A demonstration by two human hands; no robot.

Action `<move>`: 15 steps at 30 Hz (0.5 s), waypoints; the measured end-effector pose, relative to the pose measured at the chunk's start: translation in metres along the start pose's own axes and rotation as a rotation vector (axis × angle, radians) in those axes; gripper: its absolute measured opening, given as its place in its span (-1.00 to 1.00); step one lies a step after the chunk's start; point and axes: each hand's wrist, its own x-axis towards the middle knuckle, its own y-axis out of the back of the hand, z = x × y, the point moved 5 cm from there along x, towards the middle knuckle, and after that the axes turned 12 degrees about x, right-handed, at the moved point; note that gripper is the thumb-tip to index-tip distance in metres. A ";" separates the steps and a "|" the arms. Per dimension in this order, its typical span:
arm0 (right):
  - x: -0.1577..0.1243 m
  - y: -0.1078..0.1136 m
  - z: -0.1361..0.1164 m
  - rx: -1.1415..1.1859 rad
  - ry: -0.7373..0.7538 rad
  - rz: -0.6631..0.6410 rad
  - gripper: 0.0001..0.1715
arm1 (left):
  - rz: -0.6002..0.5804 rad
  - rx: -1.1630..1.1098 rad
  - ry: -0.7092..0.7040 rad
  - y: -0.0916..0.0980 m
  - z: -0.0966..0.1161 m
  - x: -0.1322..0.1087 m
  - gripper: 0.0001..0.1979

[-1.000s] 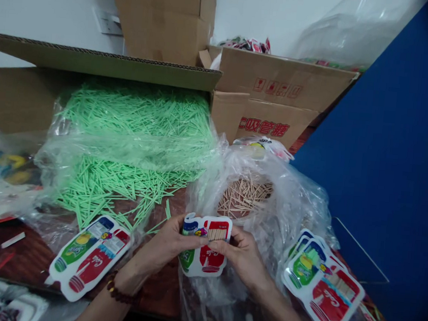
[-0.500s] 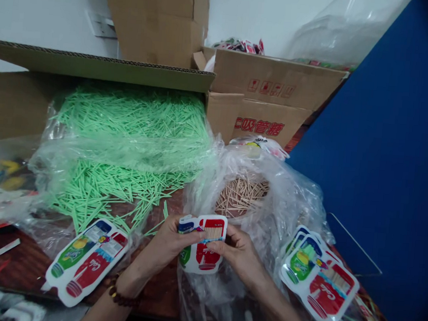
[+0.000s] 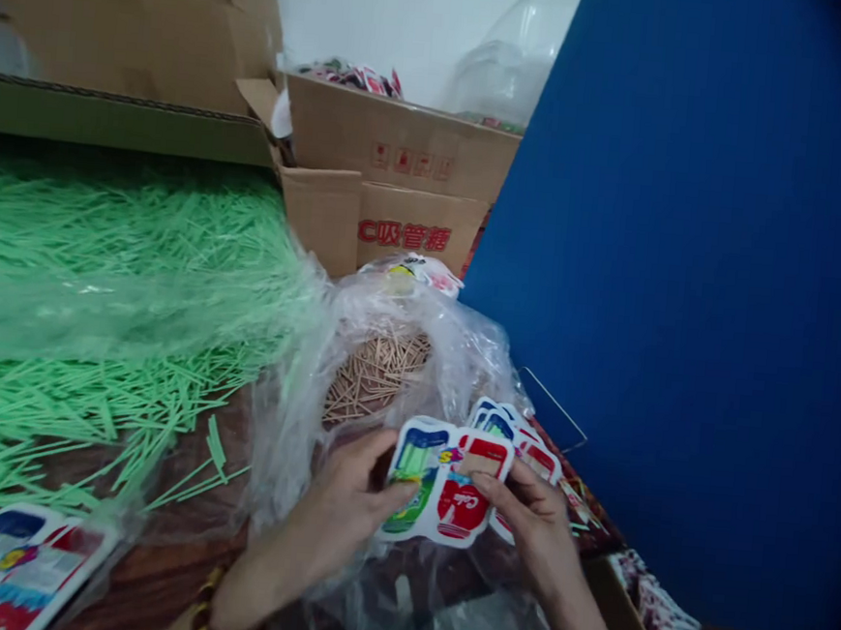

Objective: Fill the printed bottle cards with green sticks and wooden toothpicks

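Observation:
Between my hands is a bottle-shaped plastic packet (image 3: pixel 449 526), printed green on its left half and red "Cola" on its right. Green sticks show through its left window, tan ones through the right. My left hand (image 3: pixel 352 494) pinches the left edge, thumb on the front. At the right edge my right hand (image 3: pixel 535 523) grips it, thumb over the red side. Just behind it, partly covered, lies a stack of similar packets (image 3: pixel 544 458). Tan sticks (image 3: pixel 379 370) fill an open clear bag (image 3: pixel 454 342) beyond my hands. Another packet (image 3: pixel 7 574) lies at the lower left.
Many loose green sticks (image 3: pixel 129 224) spread from a cardboard box at the left, partly under clear plastic. A carton (image 3: pixel 423 184) with red print stands behind. A blue panel (image 3: pixel 685 278) rises along the right side. At lower right sits a box of wrapped pieces (image 3: pixel 660 606).
The view has swung to the right. The held packet has opened out flat, showing both halves, and is now close to the stack on the right. Both hands keep hold of it.

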 end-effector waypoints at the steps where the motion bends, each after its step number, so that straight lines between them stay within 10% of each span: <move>1: -0.001 0.019 0.000 -0.016 0.009 0.045 -0.69 | -0.014 0.087 -0.037 -0.013 0.008 0.010 -0.77; 8: 0.008 0.098 0.009 -0.308 0.125 0.237 -0.54 | -0.085 0.469 -0.258 -0.093 0.018 0.087 -0.55; 15: 0.006 0.144 -0.005 -0.538 0.321 0.490 -0.57 | -0.139 0.518 -0.220 -0.111 -0.008 0.112 -0.36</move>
